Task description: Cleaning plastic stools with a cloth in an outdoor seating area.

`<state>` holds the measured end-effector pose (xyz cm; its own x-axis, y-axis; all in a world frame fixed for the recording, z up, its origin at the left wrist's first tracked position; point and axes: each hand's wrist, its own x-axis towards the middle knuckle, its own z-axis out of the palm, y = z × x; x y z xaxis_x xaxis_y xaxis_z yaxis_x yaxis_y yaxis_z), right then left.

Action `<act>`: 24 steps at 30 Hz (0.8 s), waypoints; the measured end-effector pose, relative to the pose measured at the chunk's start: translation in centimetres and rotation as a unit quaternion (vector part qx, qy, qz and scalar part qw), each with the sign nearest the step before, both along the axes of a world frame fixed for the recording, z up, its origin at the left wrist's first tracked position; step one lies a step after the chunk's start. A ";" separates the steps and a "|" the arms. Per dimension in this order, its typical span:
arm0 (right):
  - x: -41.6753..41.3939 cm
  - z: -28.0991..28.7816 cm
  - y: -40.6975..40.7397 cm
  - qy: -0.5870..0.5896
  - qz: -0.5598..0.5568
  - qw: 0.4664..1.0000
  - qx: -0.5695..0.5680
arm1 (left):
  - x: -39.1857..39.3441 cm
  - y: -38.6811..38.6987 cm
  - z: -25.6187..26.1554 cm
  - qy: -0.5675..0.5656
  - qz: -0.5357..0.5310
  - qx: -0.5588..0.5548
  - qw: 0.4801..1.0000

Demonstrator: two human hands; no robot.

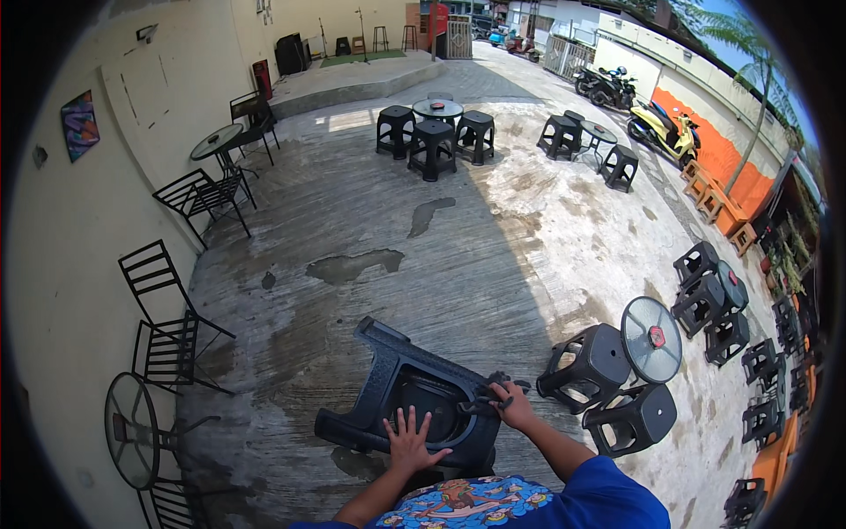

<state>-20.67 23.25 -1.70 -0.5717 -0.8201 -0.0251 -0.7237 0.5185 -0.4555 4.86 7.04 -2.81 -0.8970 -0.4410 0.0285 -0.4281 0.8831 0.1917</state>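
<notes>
Directly before me a black plastic stool (433,360) lies tipped on its side, its legs toward the left and its seat end toward the right. My left hand (413,442) is spread flat against the near part of the stool, fingers apart, with nothing in it. In my right hand (514,406) is a crumpled dark grey cloth (494,391), pressed to the stool near its seat end. Part of the stool's lower side is hidden behind my left hand and shirt.
Upright black stools (588,360) stand right of me beside a round glass table (633,344). Along the left wall are a metal chair (168,330) and another glass table (122,423). Wet patches (353,264) mark the concrete floor. Farther off, stools surround a table (437,108); a yellow scooter (664,135) is parked.
</notes>
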 end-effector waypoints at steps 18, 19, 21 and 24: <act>10.3 0.2 3.5 -0.055 -0.163 0.985 0.018 | 2.1 -4.2 1.5 0.185 0.171 -0.042 0.967; 10.3 0.4 3.7 -0.070 -0.155 0.985 0.026 | 2.7 -5.4 2.5 0.172 0.261 -0.100 0.945; 10.2 -0.3 4.1 -0.048 -0.155 0.987 0.001 | 3.6 -8.7 2.9 0.128 0.423 -0.153 0.884; 9.6 -1.5 3.5 -0.043 -0.162 0.984 -0.063 | 4.9 -11.8 3.8 0.184 0.505 0.029 0.843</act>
<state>-11.07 26.74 -3.22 -0.8039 -0.5947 0.0060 -0.4859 0.6508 -0.5834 9.81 -4.74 1.02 0.0006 -0.9845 0.1752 -0.8586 0.0893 0.5048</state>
